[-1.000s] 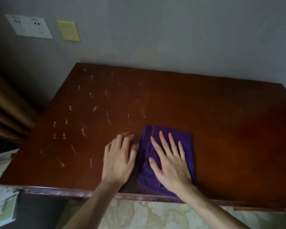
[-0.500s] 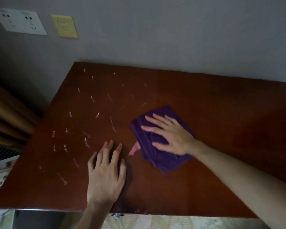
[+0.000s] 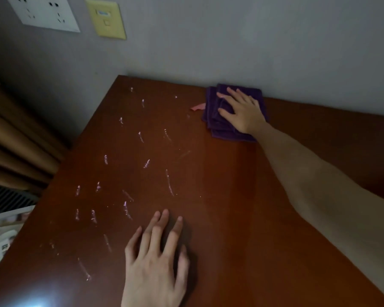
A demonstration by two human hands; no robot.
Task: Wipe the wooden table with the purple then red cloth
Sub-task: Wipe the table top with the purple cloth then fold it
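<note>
Pressing purple cloth (image 3: pixel 222 120) — right hand (image 3: pixel 244 114)

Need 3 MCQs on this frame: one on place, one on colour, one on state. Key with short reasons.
1. Where on the table is the cloth?
A. At the near edge
B. At the far edge, by the wall
C. Hanging off the left side

2. What colour is the cloth under the right hand?
A. Purple
B. Green
C. White

3. How is the left hand placed?
A. Clenched around a bottle
B. Raised off the table, holding a second cloth
C. Flat on the bare wood, fingers spread, holding nothing

Key:
1 B: the cloth lies where the tabletop meets the grey wall.
2 A: the folded fabric is dark purple; only a small pink tag sticks out at its left.
3 C: palm down, nothing beneath it.
</note>
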